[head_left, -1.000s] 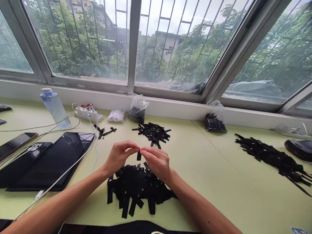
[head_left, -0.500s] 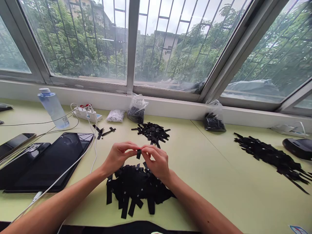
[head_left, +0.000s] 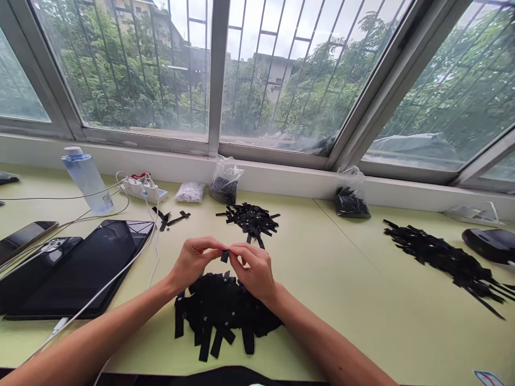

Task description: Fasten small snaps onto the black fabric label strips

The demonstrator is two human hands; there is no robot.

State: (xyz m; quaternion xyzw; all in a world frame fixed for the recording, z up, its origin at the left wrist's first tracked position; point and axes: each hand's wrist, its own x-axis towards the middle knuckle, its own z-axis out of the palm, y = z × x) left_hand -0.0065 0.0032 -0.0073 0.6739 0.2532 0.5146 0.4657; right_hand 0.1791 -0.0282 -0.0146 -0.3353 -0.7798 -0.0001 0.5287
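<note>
Both my hands meet over the table's middle and pinch one small black fabric strip (head_left: 224, 256) between their fingertips. My left hand (head_left: 195, 261) grips its left side and my right hand (head_left: 254, 268) its right side, with the fingers closed on it. Directly below them lies a pile of black strips (head_left: 225, 316) with small white marks. Farther back sits a smaller heap of black strips (head_left: 251, 219). Two or three loose strips (head_left: 173, 218) lie to its left.
A tablet (head_left: 86, 262), phones (head_left: 24, 234) and white cables lie at the left, near a water bottle (head_left: 86, 179) and a power strip (head_left: 142, 187). Plastic bags (head_left: 225, 182) stand along the window sill. Another long heap of black strips (head_left: 442, 257) lies at the right.
The strip between my fingers has been folded shorter, and both hands have shifted slightly left and down. The piles have stayed put.
</note>
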